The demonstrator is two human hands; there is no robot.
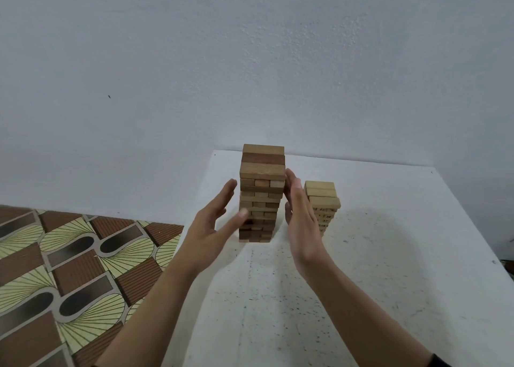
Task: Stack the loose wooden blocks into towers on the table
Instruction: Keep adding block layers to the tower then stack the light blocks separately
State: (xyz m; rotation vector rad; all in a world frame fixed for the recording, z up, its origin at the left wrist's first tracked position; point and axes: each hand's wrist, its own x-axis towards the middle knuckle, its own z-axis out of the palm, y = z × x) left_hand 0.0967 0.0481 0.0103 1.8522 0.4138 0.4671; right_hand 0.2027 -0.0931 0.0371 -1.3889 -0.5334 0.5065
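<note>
Head view shows the tall tower (262, 172) of wooden blocks standing on the white surface (361, 255) near its far left corner, with a shorter tower (322, 197) close on its right and no loose block in sight. Both grips are open with straight fingers and hold nothing. The left grip (214, 222) hovers just off the tall tower's left side with its thumb crossing in front of the lower layers. The right grip (300, 222) stands on edge between the two towers, its palm facing the tall one; whether it touches the wood I cannot tell. The step in hand looks like squaring up the tall tower, whose middle layers sit a little uneven. To do that well, both palms should meet opposite faces together and with equal, light pressure, so that neither side shoves the stack toward the surface's left edge. Flat palms spread across several layers will nudge the stray block ends in better than fingertips, which would poke single blocks out the other side. The back of the right grip is near the shorter tower, so it should close inward only. Letting go should be just as even, both palms parting at once.
</note>
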